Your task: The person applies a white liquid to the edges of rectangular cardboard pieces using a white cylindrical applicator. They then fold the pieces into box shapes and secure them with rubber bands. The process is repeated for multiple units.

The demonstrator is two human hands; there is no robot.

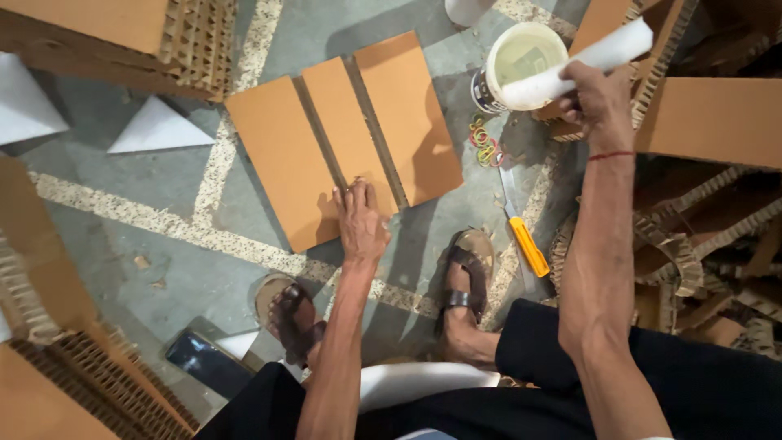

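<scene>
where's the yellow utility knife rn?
In the head view, the yellow utility knife lies on the floor right of centre, below the rubber bands and just right of the person's sandalled foot, under the raised right hand.

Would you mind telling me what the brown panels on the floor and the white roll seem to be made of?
The brown panels look like matte honeycomb cardboard: flat kraft-brown faces, like the stacks nearby with open paper cells at their edges. The left hand presses on them. The white roll in the right hand seems to be soft foam or paper; which one is unclear.
</scene>
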